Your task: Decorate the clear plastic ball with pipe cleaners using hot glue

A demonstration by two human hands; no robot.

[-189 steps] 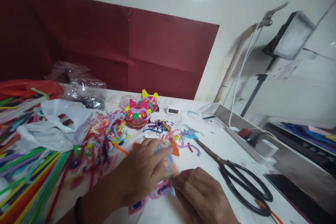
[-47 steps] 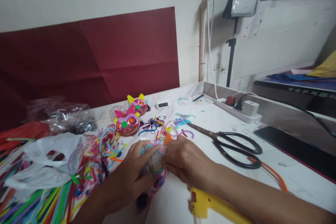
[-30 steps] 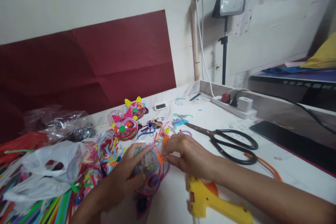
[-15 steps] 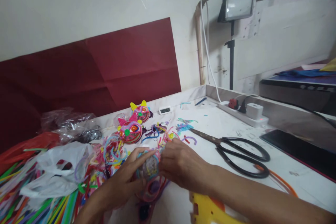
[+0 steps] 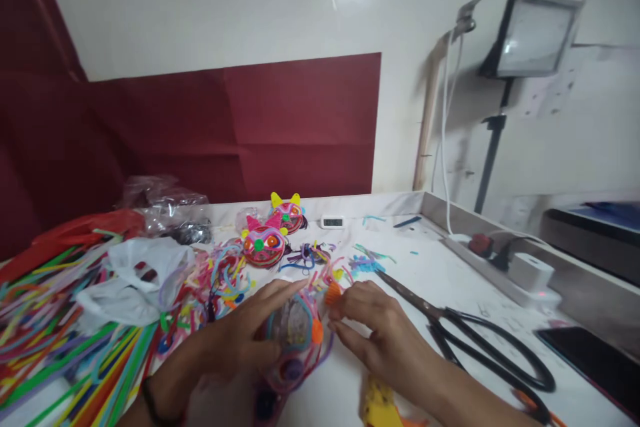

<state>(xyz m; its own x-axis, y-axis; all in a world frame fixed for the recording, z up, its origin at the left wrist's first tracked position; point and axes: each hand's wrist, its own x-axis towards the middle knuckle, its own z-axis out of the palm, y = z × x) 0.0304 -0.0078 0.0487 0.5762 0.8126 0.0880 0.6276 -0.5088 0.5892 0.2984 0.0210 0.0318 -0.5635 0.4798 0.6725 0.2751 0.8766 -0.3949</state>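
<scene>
My left hand (image 5: 240,340) rests on the white table (image 5: 425,267) and grips a clear ball wrapped in coloured pipe-cleaner loops (image 5: 296,337), fingers curled round its left side. My right hand (image 5: 385,337) is at the ball's right side, its fingertips pinching a small orange pipe-cleaner piece (image 5: 332,293) against the ball's top edge. A second orange bit (image 5: 317,331) sits on the ball's right face. Part of a yellow glue gun (image 5: 380,407) shows beneath my right forearm.
Two finished pipe-cleaner cat faces (image 5: 264,244) (image 5: 289,211) stand behind. Loose pipe-cleaner scraps (image 5: 220,280) and long pipe-cleaner stems (image 5: 55,340) cover the left, with a white plastic bag (image 5: 135,280). Black scissors (image 5: 480,347), a power strip (image 5: 505,267), a phone (image 5: 590,353) and a small white clock (image 5: 332,221) lie to the right and behind.
My view has swung left and tilted. My right hand has shifted from covering the ball to pinching an orange piece at its top right. The left hand still holds the ball.
</scene>
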